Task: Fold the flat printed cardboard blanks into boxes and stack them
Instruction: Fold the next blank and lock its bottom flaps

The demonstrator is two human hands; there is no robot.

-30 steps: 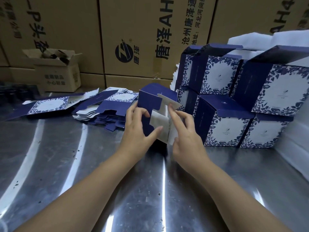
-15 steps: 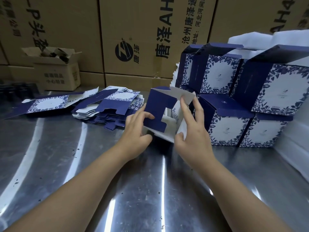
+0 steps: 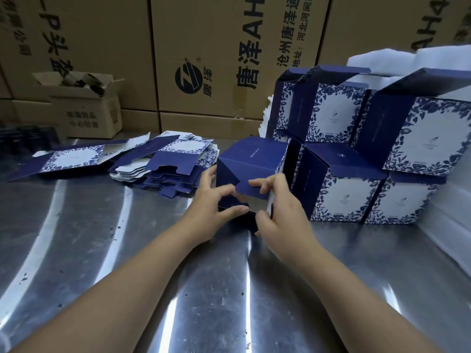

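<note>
Several finished boxes point(image 3: 356, 154) stand stacked at right and a pile of flat blanks point(image 3: 173, 171) lies at left on the steel table point(image 3: 127, 250), while between them the left hand point(image 3: 214, 207) and right hand point(image 3: 283, 212), fingers curled, pinch the end flaps of a half-closed box point(image 3: 252, 159), so many blanks seem left to fold.

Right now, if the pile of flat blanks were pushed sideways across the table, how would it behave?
The pile of flat blanks would probably shear and fan out rather than move as one, since its sheets already lie staggered. The polished metal table looks slick, so it likely slides easily. The sheets look thin, so probably light and bendy.
</note>
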